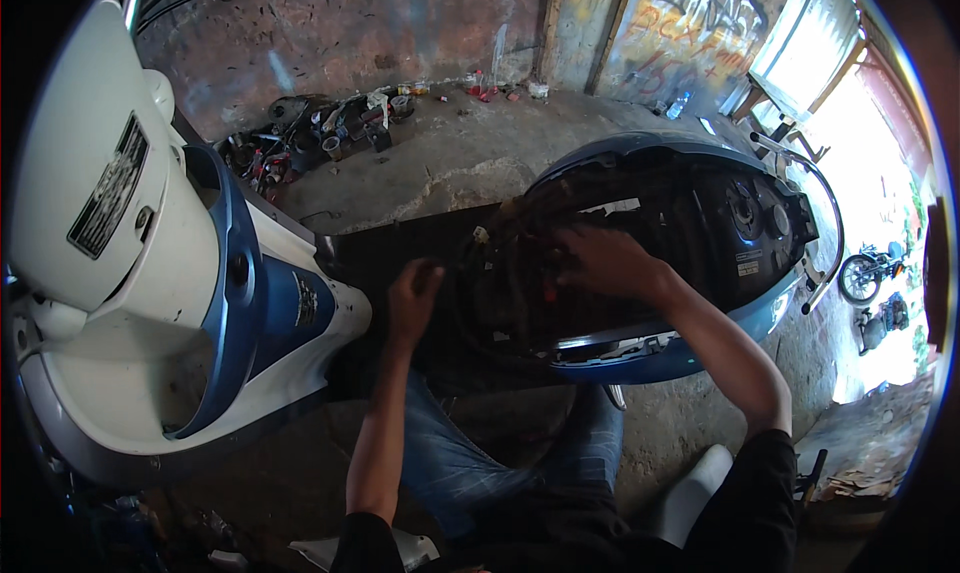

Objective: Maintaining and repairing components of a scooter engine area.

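From here I am looking down on a blue and white scooter (285, 293) that is stretching across the frame, its white front (75, 163) filling the upper left and its rear body (690, 363) sitting right of centre. No seat is showing over that rear body, so I am judging the uncovering as done: the dark cavity (690, 258) is lying exposed, with a round cap (782, 220) showing near its right end. I am holding my right hand (610, 263) over the cavity near the middle of the frame, its fingers bending down into shadow beside a small red part (550, 292); I am not able to tell whether they are pinching anything or standing apart. My left hand (408, 308) is hanging just left of the cavity, over the black footboard (390, 235), its fingers bending toward the thumb, and I am not able to tell whether they are meeting either. To my eye the work inside is sitting partway: nothing visible is showing the inner parts as finished, and covering the rear body is looking like a step not yet done. Loose parts (330, 128) are lying on the floor (470, 143) in the upper left, well apart from both hands
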A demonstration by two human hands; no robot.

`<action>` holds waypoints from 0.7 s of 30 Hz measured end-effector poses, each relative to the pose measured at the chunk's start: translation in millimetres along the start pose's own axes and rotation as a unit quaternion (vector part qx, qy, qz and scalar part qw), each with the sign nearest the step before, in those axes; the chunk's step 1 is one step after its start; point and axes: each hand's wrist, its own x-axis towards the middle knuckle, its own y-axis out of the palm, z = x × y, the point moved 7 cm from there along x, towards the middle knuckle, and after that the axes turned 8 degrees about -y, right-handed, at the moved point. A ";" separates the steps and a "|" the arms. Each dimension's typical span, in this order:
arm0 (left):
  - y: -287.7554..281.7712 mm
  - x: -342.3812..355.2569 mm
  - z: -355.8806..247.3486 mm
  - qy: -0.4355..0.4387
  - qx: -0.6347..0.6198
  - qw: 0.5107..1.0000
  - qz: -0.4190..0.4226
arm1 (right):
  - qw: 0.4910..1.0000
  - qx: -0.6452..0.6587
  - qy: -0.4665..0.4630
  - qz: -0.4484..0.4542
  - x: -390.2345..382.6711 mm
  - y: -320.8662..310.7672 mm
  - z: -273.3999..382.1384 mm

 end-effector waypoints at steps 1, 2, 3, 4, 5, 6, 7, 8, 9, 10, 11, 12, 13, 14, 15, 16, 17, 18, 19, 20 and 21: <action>14.0 0.6 -6.7 -0.016 -0.067 0.998 0.012 | 1.000 -0.002 0.001 -0.001 1.9 8.5 -4.8; 27.2 4.3 -11.5 -0.015 -0.069 0.997 0.011 | 1.000 0.002 -0.004 0.018 4.8 16.3 -9.3; 36.4 9.5 -18.5 0.022 -0.045 0.999 0.007 | 0.999 0.007 -0.015 0.036 10.6 18.1 -7.1; 44.7 13.7 -25.5 0.059 -0.020 0.998 0.004 | 0.999 0.004 -0.020 0.036 15.4 15.0 -5.3; 61.0 20.2 -32.8 0.062 -0.026 0.998 0.006 | 0.999 0.024 -0.003 0.036 16.3 10.7 -10.7; 70.6 26.1 -36.1 0.037 -0.038 0.999 0.012 | 0.998 0.045 0.008 0.035 19.3 6.2 -12.2; 75.3 31.2 -37.6 0.012 -0.050 0.999 0.019 | 0.998 0.043 0.007 0.034 20.9 1.6 -13.2; 77.7 34.5 -40.5 0.013 -0.052 0.998 0.019 | 0.999 0.043 -0.008 0.018 21.3 -4.3 -13.5; 80.2 37.9 -37.2 -0.027 -0.032 0.999 0.018 | 0.999 0.043 -0.023 0.002 21.9 -10.4 -13.5; 82.6 41.4 -33.6 -0.068 -0.012 0.997 0.017 | 0.999 0.043 -0.022 0.002 20.4 -16.9 -16.9; 80.5 45.2 -30.1 -0.070 -0.010 0.997 0.017 | 0.999 0.032 -0.005 -0.028 18.7 -31.1 -14.3; 78.7 51.0 -25.2 -0.078 -0.010 0.996 0.034 | 0.998 0.023 0.013 -0.057 17.4 -39.3 -14.5; 76.5 53.8 -19.7 -0.086 -0.009 0.995 0.051 | 0.998 0.026 0.012 -0.056 17.3 -36.6 -16.0; 77.1 56.5 -17.2 -0.086 -0.010 0.995 0.051 | 0.996 0.019 -0.008 -0.091 15.2 -43.9 -17.9; 79.1 58.8 -16.9 -0.071 -0.033 0.995 0.061 | 0.991 0.013 -0.029 -0.127 13.1 -50.5 -18.8; 80.3 60.7 -16.3 -0.055 -0.057 0.994 0.072 | 0.992 0.013 -0.029 -0.126 12.3 -49.8 -22.2; 81.0 61.8 -12.4 -0.056 -0.058 0.994 0.076 | 0.993 0.008 -0.026 -0.115 10.2 -45.5 -26.3; 82.6 62.2 -6.8 -0.069 -0.090 0.989 0.096 | 0.994 0.003 -0.023 -0.103 7.9 -42.6 -29.9; 84.1 63.0 -1.4 -0.082 -0.122 0.982 0.115 | 0.995 0.003 -0.019 -0.103 7.9 -43.1 -34.4; 83.3 65.3 5.7 -0.085 -0.122 0.982 0.119 | 0.996 0.006 -0.009 -0.088 11.6 -43.5 -36.7; 81.8 67.5 13.1 -0.091 -0.130 0.979 0.131 | 0.997 0.010 0.001 -0.074 13.9 -41.8 -38.9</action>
